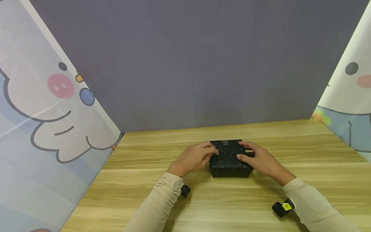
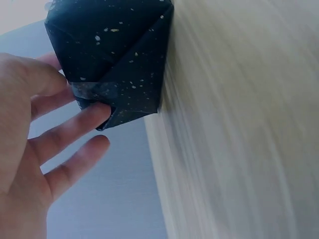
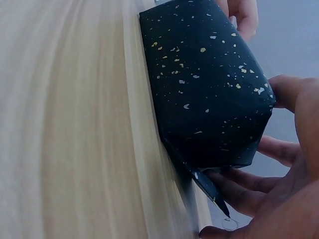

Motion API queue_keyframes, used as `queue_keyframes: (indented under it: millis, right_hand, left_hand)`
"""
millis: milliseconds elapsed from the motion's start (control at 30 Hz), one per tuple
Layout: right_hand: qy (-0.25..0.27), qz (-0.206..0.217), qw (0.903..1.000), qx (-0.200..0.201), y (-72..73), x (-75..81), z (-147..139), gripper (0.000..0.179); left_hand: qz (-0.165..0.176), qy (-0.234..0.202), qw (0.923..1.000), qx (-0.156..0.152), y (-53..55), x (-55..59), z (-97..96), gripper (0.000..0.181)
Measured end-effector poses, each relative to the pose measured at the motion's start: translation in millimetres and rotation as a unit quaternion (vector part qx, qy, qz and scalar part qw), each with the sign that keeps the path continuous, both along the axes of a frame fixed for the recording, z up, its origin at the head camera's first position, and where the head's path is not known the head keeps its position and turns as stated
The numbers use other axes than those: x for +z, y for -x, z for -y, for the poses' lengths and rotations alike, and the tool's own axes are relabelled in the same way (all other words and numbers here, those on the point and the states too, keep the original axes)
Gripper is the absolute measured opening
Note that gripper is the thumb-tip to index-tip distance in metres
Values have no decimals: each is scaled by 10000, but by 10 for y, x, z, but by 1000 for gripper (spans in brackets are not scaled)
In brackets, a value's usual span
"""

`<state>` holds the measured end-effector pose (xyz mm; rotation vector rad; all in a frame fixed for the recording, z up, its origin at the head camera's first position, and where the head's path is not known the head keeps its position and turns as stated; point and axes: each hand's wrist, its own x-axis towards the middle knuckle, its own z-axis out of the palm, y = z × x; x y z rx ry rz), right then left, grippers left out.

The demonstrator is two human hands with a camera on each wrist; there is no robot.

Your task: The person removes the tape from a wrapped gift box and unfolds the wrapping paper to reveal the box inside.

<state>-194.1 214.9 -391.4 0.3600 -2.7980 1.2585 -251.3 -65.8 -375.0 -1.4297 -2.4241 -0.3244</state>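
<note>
A box wrapped in black paper with gold and silver flecks sits on the wooden table. My left hand holds its left end, fingers bent over the top edge. In the left wrist view, one fingertip touches the folded end beside a strip of clear tape. My right hand grips the right end, thumb on top. In the right wrist view, a loose paper flap sticks out from that end, with my fingers close behind it. Another piece of clear tape lies on top near the back edge.
The wooden table meets a grey panel at the back. Cartoon-printed sheets hang at both sides. Black camera mounts show at both wrists.
</note>
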Motion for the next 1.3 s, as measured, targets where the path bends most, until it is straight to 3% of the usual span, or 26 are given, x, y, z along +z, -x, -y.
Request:
queue_keyframes:
  millis: [200,300,367,500,600,667,800,933,1067,1300]
  right_hand:
    - [-2,-43,10000,-6,11,-12,-21,70]
    - [-29,-60,10000,-15,16,-18,-16,70]
    - [-35,-73,10000,-20,17,-16,-17,70]
    - [-39,-75,10000,-2,20,-17,-20,71]
    - [-36,-60,10000,14,17,-17,-24,71]
    - [-37,-69,10000,14,14,-15,-27,71]
    - [-56,-109,9999,9,14,-14,-27,70]
    - [-65,-158,9999,-10,17,-21,-28,70]
    - [-49,-183,9998,-23,16,-27,-31,70]
    - [16,-145,9999,-24,14,-30,-30,70]
  left_hand:
    - [72,-125,9999,-19,11,-1,-3,18]
    - [291,-319,9990,106,12,-18,-3,17]
    - [610,-540,9963,263,8,-27,-14,15]
    - [1591,-1085,9788,694,-14,-65,-34,15]
    - [1965,-1336,9660,1020,-38,-86,-61,16]
    - [1855,-1325,9658,1232,-56,-88,-98,17]
    - [1327,-1057,9699,1748,-100,-70,-197,26]
    - [1123,-829,9661,2174,-130,-44,-282,30]
    - [1116,-776,9626,2343,-149,-15,-322,23]
    - [1178,-862,9619,2310,-158,-7,-322,22]
